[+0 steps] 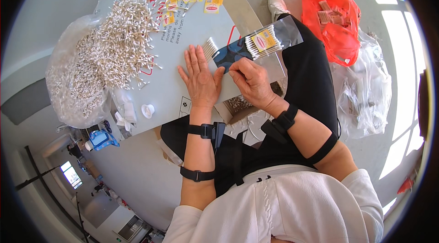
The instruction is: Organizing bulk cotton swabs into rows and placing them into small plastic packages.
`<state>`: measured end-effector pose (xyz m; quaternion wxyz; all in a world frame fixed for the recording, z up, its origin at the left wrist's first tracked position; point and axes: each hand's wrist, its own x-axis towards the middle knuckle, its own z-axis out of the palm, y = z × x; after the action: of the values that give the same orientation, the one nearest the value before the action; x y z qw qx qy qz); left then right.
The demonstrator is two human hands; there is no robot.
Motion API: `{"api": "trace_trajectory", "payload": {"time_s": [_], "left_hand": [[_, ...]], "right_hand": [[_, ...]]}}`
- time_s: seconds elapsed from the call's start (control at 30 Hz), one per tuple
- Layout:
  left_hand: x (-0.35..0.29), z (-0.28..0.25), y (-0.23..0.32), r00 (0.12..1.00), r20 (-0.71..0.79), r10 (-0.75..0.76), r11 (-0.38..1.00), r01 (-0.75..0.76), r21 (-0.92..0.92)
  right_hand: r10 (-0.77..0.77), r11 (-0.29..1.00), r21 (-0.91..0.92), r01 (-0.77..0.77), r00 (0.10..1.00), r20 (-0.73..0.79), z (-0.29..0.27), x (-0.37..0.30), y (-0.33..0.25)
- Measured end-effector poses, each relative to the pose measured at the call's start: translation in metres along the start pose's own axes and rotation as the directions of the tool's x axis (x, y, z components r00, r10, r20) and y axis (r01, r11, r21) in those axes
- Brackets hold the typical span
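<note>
The table has a huge swab pile, plus a dark-patterned pouch by the curled right hand (can't tell if it's pinching). Left hand lies flat, thumb out, beside a small swab row; looks like lining-up, so next needs a gentle gather.

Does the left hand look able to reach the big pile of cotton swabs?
Likely yes: flat, printed tabletop seems to be all that lies between the left hand and the pile of cotton swabs.
</note>
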<state>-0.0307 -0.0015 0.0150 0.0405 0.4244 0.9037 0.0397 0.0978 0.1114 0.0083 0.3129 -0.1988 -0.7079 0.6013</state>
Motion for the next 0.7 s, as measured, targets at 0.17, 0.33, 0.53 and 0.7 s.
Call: {"api": "trace_trajectory", "payload": {"time_s": [0.17, 0.33, 0.53, 0.7], "left_hand": [[-0.001, 0.000, -0.001, 1.000, 0.001, 0.011, 1.000, -0.011, -0.001], [-0.005, 0.001, -0.001, 1.000, 0.006, 0.023, 1.000, -0.023, -0.018], [-0.009, -0.002, -0.005, 0.998, 0.022, 0.051, 0.999, -0.051, -0.004], [-0.019, -0.001, -0.017, 0.978, -0.205, 0.039, 0.985, -0.072, -0.155]], "right_hand": [[-0.010, 1.000, -0.009, 0.010, 1.000, -0.006, 0.001, -0.001, 0.001], [-0.012, 1.000, -0.011, 0.012, 1.000, -0.012, 0.001, -0.001, 0.001], [-0.001, 1.000, -0.010, 0.001, 1.000, -0.010, 0.002, -0.001, 0.001], [-0.012, 1.000, 0.005, 0.013, 1.000, -0.014, 0.006, 0.002, 0.000]]}}
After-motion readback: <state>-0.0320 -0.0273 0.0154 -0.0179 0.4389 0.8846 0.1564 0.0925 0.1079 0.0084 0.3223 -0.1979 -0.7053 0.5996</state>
